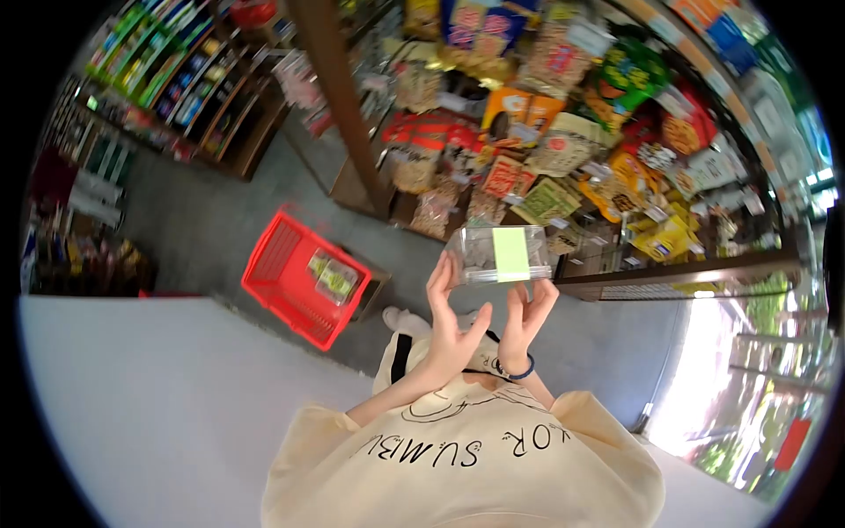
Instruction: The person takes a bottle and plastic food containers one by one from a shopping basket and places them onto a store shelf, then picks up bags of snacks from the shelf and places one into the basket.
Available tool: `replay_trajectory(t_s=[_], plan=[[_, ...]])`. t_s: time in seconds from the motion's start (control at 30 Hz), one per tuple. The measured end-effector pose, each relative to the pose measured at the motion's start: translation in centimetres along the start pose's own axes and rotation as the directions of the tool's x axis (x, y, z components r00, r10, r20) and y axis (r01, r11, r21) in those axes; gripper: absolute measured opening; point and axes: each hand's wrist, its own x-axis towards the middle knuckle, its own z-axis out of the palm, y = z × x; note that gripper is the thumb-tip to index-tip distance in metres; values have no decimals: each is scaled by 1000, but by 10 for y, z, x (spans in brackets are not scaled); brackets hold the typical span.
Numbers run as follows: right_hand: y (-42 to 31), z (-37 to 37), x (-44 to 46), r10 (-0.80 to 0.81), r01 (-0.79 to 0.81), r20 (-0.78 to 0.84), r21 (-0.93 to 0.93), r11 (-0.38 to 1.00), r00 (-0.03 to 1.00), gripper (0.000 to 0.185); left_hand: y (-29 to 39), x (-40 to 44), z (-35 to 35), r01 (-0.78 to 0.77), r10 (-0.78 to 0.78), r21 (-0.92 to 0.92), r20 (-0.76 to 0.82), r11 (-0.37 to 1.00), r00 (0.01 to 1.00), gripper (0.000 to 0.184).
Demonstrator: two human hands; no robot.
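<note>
Fingers of the left hand (451, 339) meet the left end and near edge of a rectangular clear plastic box (476, 250), while its thumb stands spread away, just short of that edge. Opposite it, the right hand (526, 327) has its fingers bent, with tips against the near edge toward the box's right end. Held up between the two hands, the box carries a pale yellow-green label (510, 254) across it and shows greyish contents, too blurred to make out. Around the right wrist sits a dark blue band (519, 371)

Left of the left hand and lower down, a red slatted plastic basket (283, 264) holds a clear pack with yellow-green labelling (335, 281), lying toward the basket's right side. Just left of the left hand, near the basket, a pale shoe (406, 320) shows on the grey floor (201, 204). Beyond both hands, shelves hold crowded bagged foods, among them an orange packet (521, 116), a shiny green bag (630, 77) and yellow bags (666, 234) farther right. A brown upright post (339, 106) rises beyond the left hand, on its left. Nearer than both hands, a cream shirt (475, 493) with black lettering covers the person's body
</note>
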Motion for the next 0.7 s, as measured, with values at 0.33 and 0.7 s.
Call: replay_trajectory(t_s=[0.33,0.7], plan=[[-39,-101,39,-82,99,-227,67,993,971,45,25,4,106,40,-17,-67,323,997,946,79],[-65,-198,65,-191,194,-286,-18,981,939,52,44,-5,202,37,12,-94,472,995,882,82]])
